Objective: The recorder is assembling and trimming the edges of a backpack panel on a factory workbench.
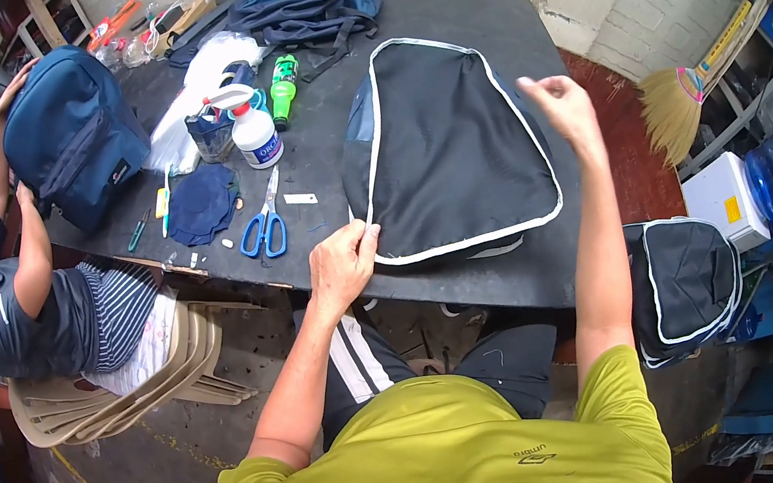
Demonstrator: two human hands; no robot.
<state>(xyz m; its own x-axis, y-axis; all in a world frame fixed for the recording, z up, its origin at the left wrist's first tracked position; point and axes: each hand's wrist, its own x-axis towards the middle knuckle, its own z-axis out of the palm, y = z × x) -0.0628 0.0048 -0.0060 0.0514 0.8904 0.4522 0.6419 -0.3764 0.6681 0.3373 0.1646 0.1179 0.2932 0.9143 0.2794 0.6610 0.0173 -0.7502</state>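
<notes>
The black bag (pixel 452 143) is lying long-ways ahead on the table (pixel 315 158), the left hand (pixel 342 265) is pinching its near left corner, and the right hand (pixel 566 112) is hanging off its right side, fingers bent, holding I can't tell what.

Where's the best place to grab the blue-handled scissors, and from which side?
Probably by the blue finger loops, coming from your near edge of the table: the scissors lie flat with the loops toward you and the blades pointing away. Your left hand is close, but it's pinching the white edging.
</notes>
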